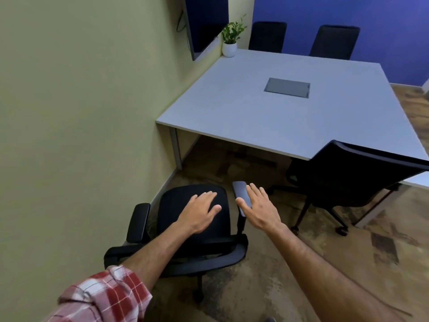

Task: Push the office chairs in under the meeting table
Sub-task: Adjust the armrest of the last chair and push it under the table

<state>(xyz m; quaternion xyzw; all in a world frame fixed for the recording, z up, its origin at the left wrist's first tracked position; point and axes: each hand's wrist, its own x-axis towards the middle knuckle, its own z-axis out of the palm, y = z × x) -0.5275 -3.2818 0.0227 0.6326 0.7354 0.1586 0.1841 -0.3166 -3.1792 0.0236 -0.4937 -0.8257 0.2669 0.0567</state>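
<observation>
A black office chair (171, 214) with armrests stands just below me, pulled out from the grey meeting table (255, 112) and close to the green wall. My left hand (200, 212) is spread open above its seat. My right hand (260, 209) is open over the chair's right armrest (239, 189); contact cannot be told. A second black chair (352, 175) stands at the right, its seat under the table's near edge. Two more black chairs (267, 36) (334, 41) stand at the table's far side.
A potted plant (231, 36) stands on the table's far left corner, below a wall-mounted screen (204, 22). A grey cable hatch (287, 87) sits mid-table. The green wall (81, 112) runs close on the left. Wood-pattern floor (371, 252) lies open to the right.
</observation>
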